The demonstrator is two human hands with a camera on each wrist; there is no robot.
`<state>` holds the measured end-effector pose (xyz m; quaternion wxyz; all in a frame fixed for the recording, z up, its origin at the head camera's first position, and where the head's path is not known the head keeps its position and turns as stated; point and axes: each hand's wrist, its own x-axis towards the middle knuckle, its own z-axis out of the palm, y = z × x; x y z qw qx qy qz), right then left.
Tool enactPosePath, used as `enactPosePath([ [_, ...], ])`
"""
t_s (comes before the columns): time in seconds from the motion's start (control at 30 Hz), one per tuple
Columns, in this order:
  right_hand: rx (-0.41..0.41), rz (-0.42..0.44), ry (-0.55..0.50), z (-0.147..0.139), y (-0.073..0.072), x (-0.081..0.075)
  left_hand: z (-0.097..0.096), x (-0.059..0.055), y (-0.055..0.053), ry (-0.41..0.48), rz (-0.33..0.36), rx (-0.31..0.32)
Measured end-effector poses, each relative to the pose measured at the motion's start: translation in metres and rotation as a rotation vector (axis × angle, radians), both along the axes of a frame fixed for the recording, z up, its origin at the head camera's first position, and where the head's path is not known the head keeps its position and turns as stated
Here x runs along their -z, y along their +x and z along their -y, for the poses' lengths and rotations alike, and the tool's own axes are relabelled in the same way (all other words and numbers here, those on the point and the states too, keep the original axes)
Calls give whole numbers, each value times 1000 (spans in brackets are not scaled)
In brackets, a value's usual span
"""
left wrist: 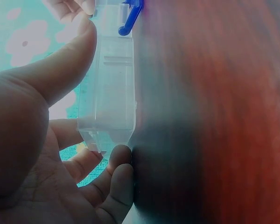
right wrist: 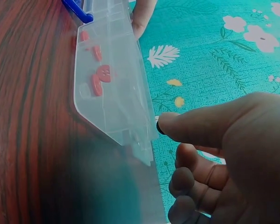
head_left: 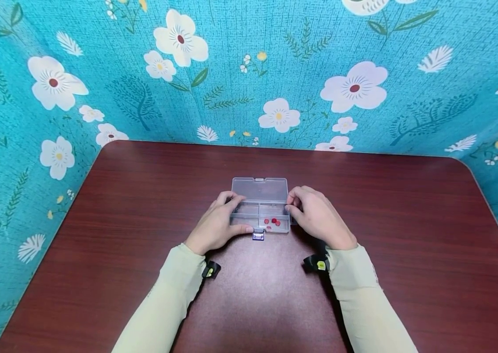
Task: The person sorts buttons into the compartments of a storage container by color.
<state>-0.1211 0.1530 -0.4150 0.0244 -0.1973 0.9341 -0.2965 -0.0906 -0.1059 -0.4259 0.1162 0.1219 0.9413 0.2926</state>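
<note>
On the worktop (head_left: 257, 304), clasps a plastic box (head_left: 249, 222) by its left end in the left grip (head_left: 215, 223): see-through, four-celled, with lid (head_left: 259, 189) open at the back, blue latch (head_left: 258, 236) at the front, round red buttons (head_left: 274, 221) in the front-right compartment. Beside the right end, pinches a small dark piece (right wrist: 159, 128) in the right grip (head_left: 316, 218).

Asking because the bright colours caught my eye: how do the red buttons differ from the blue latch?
The red buttons lie inside the clear box at its front right; the blue latch juts out from the front edge. The red buttons are roundish; the blue latch is a squarish flap. Several red buttons show, but only one blue latch. Both are smaller than the clear box.
</note>
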Motion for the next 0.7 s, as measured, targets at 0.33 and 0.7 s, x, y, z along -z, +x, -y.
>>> enactPosePath([
  [0.33, -4, -5, 11, 4, -3, 5, 0, 1, -1, 7, -8, -2],
  [0.7, 0, 26, 11, 6, -5, 6, 0, 1, -1, 1, -6, -6],
])
